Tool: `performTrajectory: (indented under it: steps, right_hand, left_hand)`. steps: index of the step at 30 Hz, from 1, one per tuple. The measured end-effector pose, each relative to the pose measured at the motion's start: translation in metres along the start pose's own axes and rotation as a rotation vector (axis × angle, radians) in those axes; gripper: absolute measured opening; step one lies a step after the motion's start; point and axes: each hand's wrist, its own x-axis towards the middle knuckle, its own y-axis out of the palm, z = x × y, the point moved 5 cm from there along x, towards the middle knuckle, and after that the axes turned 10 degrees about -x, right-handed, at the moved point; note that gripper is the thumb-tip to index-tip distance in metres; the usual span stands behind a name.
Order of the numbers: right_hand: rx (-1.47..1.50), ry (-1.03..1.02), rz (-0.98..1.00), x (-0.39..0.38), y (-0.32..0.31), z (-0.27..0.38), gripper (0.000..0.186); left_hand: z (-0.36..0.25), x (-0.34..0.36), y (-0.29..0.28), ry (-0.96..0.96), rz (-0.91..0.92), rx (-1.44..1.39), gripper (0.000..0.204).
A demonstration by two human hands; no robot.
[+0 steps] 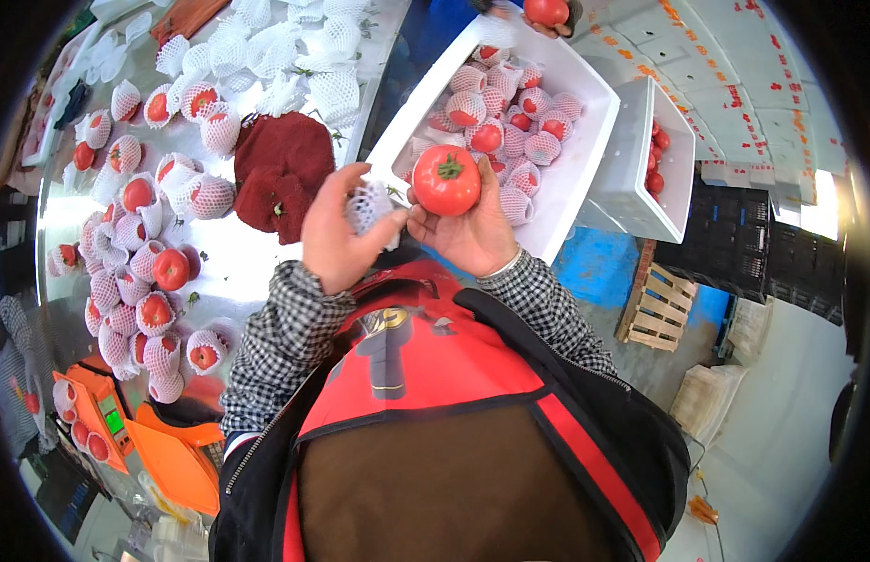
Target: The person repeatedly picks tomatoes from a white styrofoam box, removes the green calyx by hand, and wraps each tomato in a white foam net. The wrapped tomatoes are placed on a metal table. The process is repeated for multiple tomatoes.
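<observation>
In front of my chest, my right hand cradles a large red tomato with its green stem end facing up. Close beside it on the left, my left hand has its fingers and thumb closed round a white foam net sleeve. The sleeve is apart from the tomato. Just beyond my right hand stands a white foam box holding several net-wrapped tomatoes. A dark red cloth lies on the metal table to the left of my left hand.
On the metal table, several sleeved tomatoes crowd the left, and loose foam sleeves are heaped at the far side. Another person's hand holds a tomato at the top. A second foam box, an orange scale and a wooden pallet stand around.
</observation>
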Motion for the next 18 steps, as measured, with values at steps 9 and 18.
performTrajectory:
  steps: [9, 18]
  right_hand:
    - [-0.057, 0.088, -0.198, -0.004, 0.007, -0.022, 0.064]
    - [0.213, 0.043, -0.208, -0.025, -0.061, 0.029, 0.056]
  left_hand:
    - [-0.016, 0.013, 0.032, -0.052, 0.249, -0.05, 0.078]
    - [0.007, 0.016, 0.041, 0.034, 0.2, 0.065, 0.061]
